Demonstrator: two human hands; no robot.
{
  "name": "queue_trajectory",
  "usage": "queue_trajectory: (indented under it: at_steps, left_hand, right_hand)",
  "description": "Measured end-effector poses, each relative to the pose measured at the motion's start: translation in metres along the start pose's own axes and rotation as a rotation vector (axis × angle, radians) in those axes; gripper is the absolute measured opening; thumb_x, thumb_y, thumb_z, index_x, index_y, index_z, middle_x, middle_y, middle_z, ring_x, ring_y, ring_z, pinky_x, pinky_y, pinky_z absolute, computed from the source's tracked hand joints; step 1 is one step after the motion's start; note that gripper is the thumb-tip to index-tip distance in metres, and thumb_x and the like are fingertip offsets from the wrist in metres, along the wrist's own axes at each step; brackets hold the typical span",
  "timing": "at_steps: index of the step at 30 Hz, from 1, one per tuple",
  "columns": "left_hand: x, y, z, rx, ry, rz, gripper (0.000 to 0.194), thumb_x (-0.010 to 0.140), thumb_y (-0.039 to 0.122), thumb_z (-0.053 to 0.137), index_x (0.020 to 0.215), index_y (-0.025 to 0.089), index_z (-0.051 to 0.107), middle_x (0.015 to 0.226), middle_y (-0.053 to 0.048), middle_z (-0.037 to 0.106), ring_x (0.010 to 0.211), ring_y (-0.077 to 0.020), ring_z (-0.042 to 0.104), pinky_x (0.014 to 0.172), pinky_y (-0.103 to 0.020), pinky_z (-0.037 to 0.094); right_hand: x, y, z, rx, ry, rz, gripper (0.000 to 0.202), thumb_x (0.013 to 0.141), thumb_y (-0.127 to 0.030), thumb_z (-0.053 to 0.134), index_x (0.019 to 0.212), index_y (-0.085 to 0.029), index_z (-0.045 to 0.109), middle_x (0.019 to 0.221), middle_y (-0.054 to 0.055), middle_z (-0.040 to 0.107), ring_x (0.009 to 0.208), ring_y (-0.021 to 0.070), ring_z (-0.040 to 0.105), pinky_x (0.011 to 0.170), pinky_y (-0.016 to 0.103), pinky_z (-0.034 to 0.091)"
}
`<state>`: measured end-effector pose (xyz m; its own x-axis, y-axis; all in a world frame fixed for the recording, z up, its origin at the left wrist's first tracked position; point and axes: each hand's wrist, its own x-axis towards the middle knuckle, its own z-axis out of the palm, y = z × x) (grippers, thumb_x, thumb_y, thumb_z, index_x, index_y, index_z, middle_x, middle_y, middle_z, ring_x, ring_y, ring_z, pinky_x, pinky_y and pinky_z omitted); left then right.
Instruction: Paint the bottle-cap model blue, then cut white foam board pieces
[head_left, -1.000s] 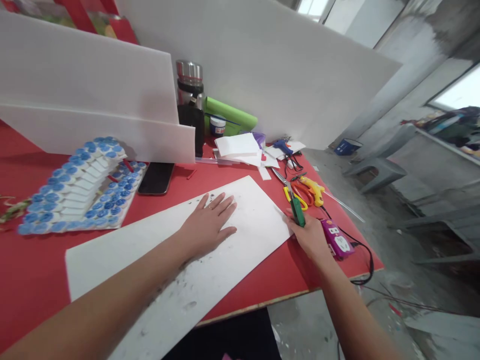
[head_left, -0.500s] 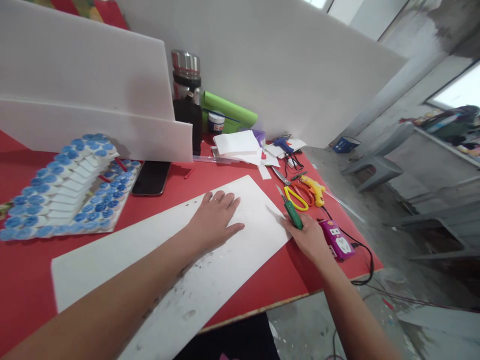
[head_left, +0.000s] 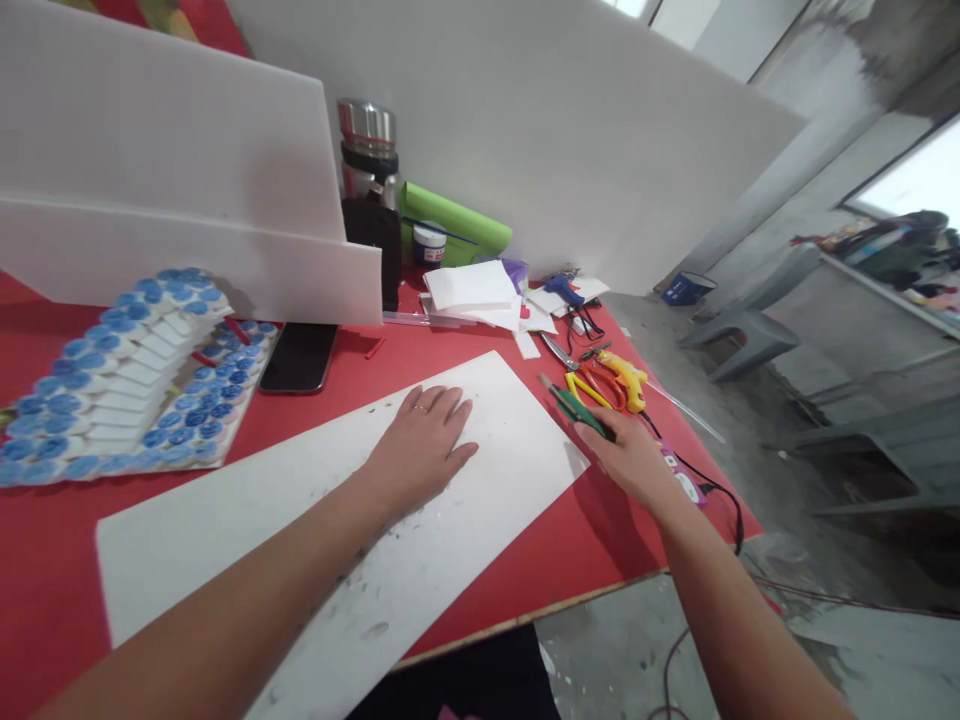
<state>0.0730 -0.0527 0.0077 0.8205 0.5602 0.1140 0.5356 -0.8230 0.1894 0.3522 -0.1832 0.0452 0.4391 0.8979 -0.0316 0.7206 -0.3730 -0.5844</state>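
My left hand (head_left: 422, 443) lies flat, fingers spread, on a long white foam board (head_left: 495, 470) marked with dark smudges. In my right hand (head_left: 621, 450) is a green utility knife (head_left: 581, 412), its tip pointing up and to the left. The knife is just off the right edge of the board, over the red table (head_left: 555, 545). Close beyond it are scissors with yellow handles (head_left: 585, 390) and a yellow glue gun (head_left: 624, 375). A purple power strip (head_left: 686, 480) is partly hidden behind my right wrist.
A black phone (head_left: 298, 358) lies beside a model covered in blue and white rosettes (head_left: 142, 390). Upright white panels (head_left: 195, 200), a steel-topped bottle (head_left: 367, 150), a green roll (head_left: 461, 220) and white offcuts (head_left: 472, 288) line the back. A blue glue gun (head_left: 564, 290) lies back right.
My right hand has shifted slightly right and up, turning the utility knife flatter and away from the board's edge. My left hand stays flat on the board.
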Motion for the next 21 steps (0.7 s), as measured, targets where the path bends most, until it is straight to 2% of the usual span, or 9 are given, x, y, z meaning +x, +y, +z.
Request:
queue_trajectory:
  at_steps: [3,5,8,11,15,21]
  left_hand:
    - [0.000,-0.001,0.003,0.019,-0.019,-0.035,0.057,0.108,0.048,0.043,0.154,0.015,0.052,0.170,-0.018,0.039,0.159,-0.0389,0.032,0.130,-0.056,0.025]
    - [0.002,-0.002,0.002,0.032,-0.048,-0.039,0.059,0.108,0.049,0.043,0.155,0.014,0.052,0.172,-0.019,0.036,0.161,-0.0401,0.029,0.130,-0.057,0.024]
    - [0.005,-0.004,-0.001,0.042,-0.045,-0.029,0.058,0.106,0.050,0.047,0.152,0.015,0.056,0.168,-0.019,0.044,0.156,-0.0398,0.038,0.127,-0.056,0.030]
    - [0.006,-0.006,0.000,0.045,0.013,-0.020,0.056,0.105,0.053,0.047,0.146,0.017,0.060,0.161,-0.017,0.053,0.149,-0.0387,0.046,0.122,-0.056,0.036]
    - [0.004,-0.009,0.007,0.045,0.079,-0.005,0.063,0.106,0.055,0.043,0.153,0.014,0.054,0.160,-0.018,0.054,0.148,-0.0380,0.046,0.123,-0.056,0.034]
    - [0.004,-0.010,0.009,0.042,0.071,0.006,0.067,0.107,0.055,0.041,0.156,0.011,0.051,0.162,-0.019,0.051,0.149,-0.0389,0.044,0.123,-0.056,0.033]
  right_hand:
    - [0.008,-0.023,-0.007,-0.011,-0.037,-0.077,0.043,0.097,-0.051,0.052,0.115,-0.018,0.071,0.082,0.005,0.070,0.074,0.0226,0.062,0.067,0.033,0.044]
    - [0.015,-0.042,-0.007,-0.043,-0.078,-0.147,0.038,0.099,-0.046,0.052,0.118,-0.017,0.069,0.086,0.006,0.072,0.077,0.0223,0.063,0.070,0.033,0.045]
    - [0.025,-0.069,-0.003,-0.135,-0.161,-0.210,0.032,0.100,-0.032,0.052,0.124,-0.017,0.068,0.096,0.007,0.075,0.085,0.0224,0.067,0.073,0.031,0.045]
    - [0.034,-0.091,0.007,-0.268,-0.227,-0.234,0.031,0.103,-0.023,0.052,0.130,-0.017,0.066,0.099,0.007,0.078,0.090,0.0231,0.070,0.073,0.029,0.043]
    - [0.041,-0.109,0.018,-0.413,-0.263,-0.246,0.025,0.106,-0.023,0.051,0.124,-0.015,0.066,0.102,0.010,0.079,0.094,0.0238,0.072,0.074,0.028,0.042]
    - [0.044,-0.123,0.022,-0.450,-0.269,-0.262,0.020,0.108,-0.029,0.054,0.116,-0.017,0.068,0.097,0.009,0.078,0.091,0.0226,0.072,0.073,0.027,0.041]
